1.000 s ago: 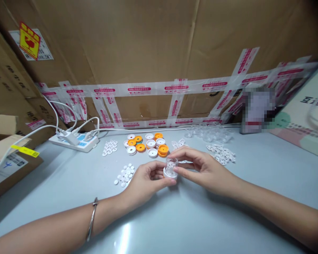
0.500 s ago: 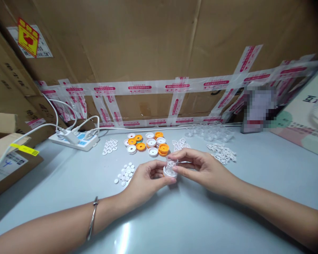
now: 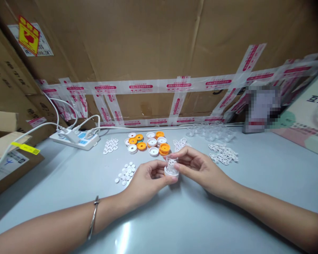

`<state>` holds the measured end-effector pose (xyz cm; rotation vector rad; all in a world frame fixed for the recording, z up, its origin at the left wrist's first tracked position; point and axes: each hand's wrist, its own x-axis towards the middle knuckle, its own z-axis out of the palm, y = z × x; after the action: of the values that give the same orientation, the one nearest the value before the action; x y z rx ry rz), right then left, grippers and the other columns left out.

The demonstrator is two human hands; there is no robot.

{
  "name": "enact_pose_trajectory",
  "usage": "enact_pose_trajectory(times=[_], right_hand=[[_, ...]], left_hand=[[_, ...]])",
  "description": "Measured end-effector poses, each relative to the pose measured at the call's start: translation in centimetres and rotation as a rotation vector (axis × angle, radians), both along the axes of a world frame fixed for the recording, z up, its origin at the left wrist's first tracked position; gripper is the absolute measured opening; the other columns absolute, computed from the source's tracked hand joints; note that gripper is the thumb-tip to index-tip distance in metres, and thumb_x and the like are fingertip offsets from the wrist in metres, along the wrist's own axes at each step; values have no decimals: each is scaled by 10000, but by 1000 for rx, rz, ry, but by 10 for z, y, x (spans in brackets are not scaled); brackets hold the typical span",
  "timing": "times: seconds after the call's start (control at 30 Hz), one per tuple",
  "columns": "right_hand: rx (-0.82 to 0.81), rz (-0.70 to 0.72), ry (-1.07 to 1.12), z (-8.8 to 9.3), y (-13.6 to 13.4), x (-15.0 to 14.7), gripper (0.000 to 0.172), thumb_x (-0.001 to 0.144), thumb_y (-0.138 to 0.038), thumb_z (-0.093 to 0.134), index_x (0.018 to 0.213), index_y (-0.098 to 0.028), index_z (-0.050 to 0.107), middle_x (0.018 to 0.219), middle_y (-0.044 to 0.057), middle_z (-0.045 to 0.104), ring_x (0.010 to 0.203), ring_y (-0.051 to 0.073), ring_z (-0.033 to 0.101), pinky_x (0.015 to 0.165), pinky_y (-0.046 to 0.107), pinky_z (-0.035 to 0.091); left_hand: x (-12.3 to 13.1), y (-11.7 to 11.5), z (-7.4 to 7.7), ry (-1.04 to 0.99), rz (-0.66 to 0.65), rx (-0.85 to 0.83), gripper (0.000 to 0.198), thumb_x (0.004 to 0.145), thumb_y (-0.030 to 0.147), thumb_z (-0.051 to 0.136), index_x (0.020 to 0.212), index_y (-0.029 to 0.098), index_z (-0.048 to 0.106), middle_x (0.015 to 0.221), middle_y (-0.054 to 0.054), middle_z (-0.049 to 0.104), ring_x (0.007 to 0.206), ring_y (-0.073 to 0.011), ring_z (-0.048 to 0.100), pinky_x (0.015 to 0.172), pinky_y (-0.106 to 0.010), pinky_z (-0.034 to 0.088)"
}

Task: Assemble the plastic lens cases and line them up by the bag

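Note:
My left hand (image 3: 151, 180) is closed around a round white plastic base (image 3: 171, 173), thumb in front and fingers behind. A small clear plastic cup (image 3: 172, 161) sits on top of that base, with a white patterned piece showing through its wall. My right hand (image 3: 198, 169) pinches the clear cup from the right, thumb low on the near side and index finger by its rim. Beyond my hands stand several white and orange round caps (image 3: 141, 146), some of them stacked. Small white discs (image 3: 126, 173) lie left of my left hand.
Clear cups (image 3: 214, 131) cluster at the back right. White flat cut-out pieces (image 3: 223, 153) are piled in front of them. More small white parts (image 3: 110, 145) lie near a power strip (image 3: 78, 139). A large cardboard box (image 3: 148, 42) walls off the back; a pixelated upright object (image 3: 261, 109) leans at right.
My right fingers have shifted slightly on the clear cup, whose upper part now shows more. The view has moved a little; the left hand keeps its hold.

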<state>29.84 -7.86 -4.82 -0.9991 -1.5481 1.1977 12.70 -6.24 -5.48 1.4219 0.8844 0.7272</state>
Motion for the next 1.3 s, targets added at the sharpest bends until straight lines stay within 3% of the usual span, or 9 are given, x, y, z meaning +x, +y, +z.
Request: enact_pose_trajectory(times=[0.33,0.5,0.7,0.87,1.1,1.3], right_hand=[[69,-148,40,-11,0,-8,211,712,-336,696,782,-234,526,888,17,630,921,189,609,832,355,479],[-19,-39,135,-8,-3,-8,190,779,-376,627,802,-231,506,997,39,642,1014,184,587,898,364,445],[38,-158,92,-12,0,-9,260,681,-370,719,755,-230,514,833,9,618,869,175,601,795,326,480],[-24,-45,183,-8,-2,-11,210,785,-424,607,819,-240,511,995,42,636,1011,193,575,903,386,434],[12,-171,73,-12,0,-11,269,672,-397,718,766,-235,525,823,1,594,834,176,572,744,310,463],[-70,-72,220,-13,1,-6,179,789,-407,613,806,-235,565,959,21,645,1014,195,567,900,350,414]], left_hand=[[-2,0,-3,-9,-10,-9,272,686,250,699,924,132,637,859,-55,668,774,-168,615,744,-294,459],[-1,1,-3,-24,-5,11,272,688,251,696,921,126,628,876,-62,664,782,-168,608,743,-293,455],[0,0,-1,12,-20,16,266,693,241,686,926,125,630,852,-58,663,772,-169,605,736,-288,452],[0,0,-2,-22,-9,-5,261,690,262,685,907,131,627,863,-59,664,784,-174,608,752,-298,456],[-1,0,-2,15,-52,36,288,701,261,662,950,122,621,822,-64,653,795,-195,604,761,-324,455],[0,-1,2,7,-36,24,270,704,276,647,924,122,613,846,-71,654,782,-189,603,763,-322,449]])
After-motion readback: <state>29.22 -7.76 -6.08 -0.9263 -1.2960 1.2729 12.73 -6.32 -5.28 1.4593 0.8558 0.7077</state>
